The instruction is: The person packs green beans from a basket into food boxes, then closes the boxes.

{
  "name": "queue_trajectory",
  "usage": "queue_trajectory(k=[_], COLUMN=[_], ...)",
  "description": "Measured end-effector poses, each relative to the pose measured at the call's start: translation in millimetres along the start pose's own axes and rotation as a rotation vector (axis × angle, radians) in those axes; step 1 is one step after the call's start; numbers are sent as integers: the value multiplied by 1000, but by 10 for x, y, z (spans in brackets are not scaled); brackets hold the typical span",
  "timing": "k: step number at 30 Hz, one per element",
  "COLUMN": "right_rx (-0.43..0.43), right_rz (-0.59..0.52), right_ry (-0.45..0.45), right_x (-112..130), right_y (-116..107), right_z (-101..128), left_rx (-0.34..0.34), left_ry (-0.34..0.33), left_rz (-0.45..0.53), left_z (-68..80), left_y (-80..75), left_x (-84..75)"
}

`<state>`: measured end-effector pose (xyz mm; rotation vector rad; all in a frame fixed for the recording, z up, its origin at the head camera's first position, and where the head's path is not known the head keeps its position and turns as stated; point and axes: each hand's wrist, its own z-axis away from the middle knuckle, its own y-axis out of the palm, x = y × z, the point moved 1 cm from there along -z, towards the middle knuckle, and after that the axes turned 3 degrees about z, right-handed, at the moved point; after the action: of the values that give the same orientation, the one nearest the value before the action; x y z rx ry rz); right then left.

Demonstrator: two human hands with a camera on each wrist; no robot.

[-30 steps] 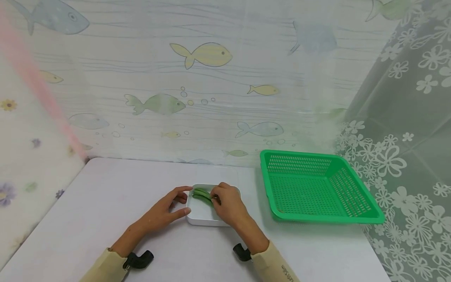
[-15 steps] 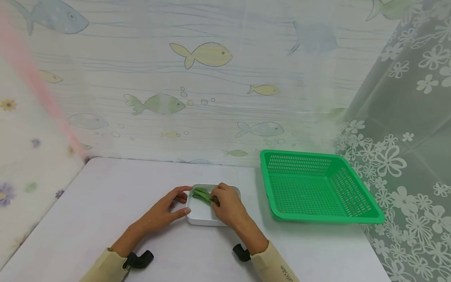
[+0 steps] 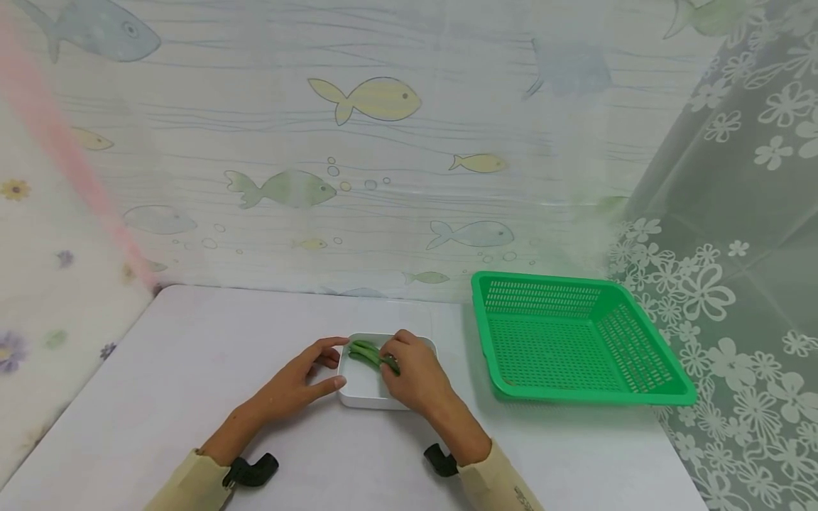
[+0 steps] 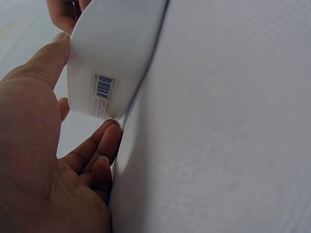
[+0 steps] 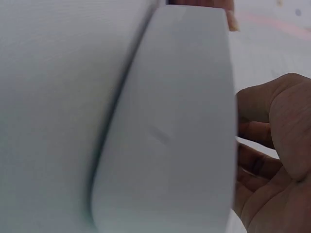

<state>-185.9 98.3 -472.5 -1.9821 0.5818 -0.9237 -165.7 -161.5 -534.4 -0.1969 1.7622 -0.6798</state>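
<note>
one white dish (image 3: 364,394) sits on the white table (image 3: 192,369), and in it lie a few long green pods, probably green beans (image 3: 366,352); two or three can be made out, the exact count cannot be told. one green plastic basket (image 3: 575,341) stands to the right of the dish, near it but apart. the left hand (image 3: 300,380) has its fingers fairly straight against the dish's left wall, thumb at the near corner and forefinger at the far one, bracing it rather than clenching. the right hand (image 3: 412,369) reaches over the dish's right side and pinches the near end of the green beans between thumb and fingers. against the frame a second ago, the right hand has slid slightly towards the person and the pods have shifted a little with it; the left hand and basket stay put. a barcode sticker (image 4: 103,87) is stuck on the dish's outer wall, its print too small to read.
</note>
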Motion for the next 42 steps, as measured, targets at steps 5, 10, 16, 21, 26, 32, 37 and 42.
queue_trajectory(k=[5, 10, 16, 21, 26, 32, 37, 42], right_rx=[-66, -101, -143, -202, -230, -231, -249, -274], right_rz=[9, -12, -52, -46, -68, -88, -81, -53], right_ry=[-36, -57, -90, -114, -120, -80, -60, -59], right_x=[50, 90, 102, 51, -26, -98, -145, -230], right_y=[-142, -271, -444, -574, -683, -801, -878, -950], right_z=[38, 83, 137, 203, 262, 311, 366, 437], left_rx=[1, -3, -8, -11, -6, 0, -2, -5], left_ry=[-3, -7, -1, 6, 0, -7, -12, -6], left_rz=[-4, -8, -12, -5, -1, -1, 6, 0], left_z=[-3, 1, 2, 5, 4, -7, -16, -26], left_y=[-2, -2, 5, 5, 21, 27, 20, 19], left_x=[-8, -4, 0, -6, 8, 28, 14, 35])
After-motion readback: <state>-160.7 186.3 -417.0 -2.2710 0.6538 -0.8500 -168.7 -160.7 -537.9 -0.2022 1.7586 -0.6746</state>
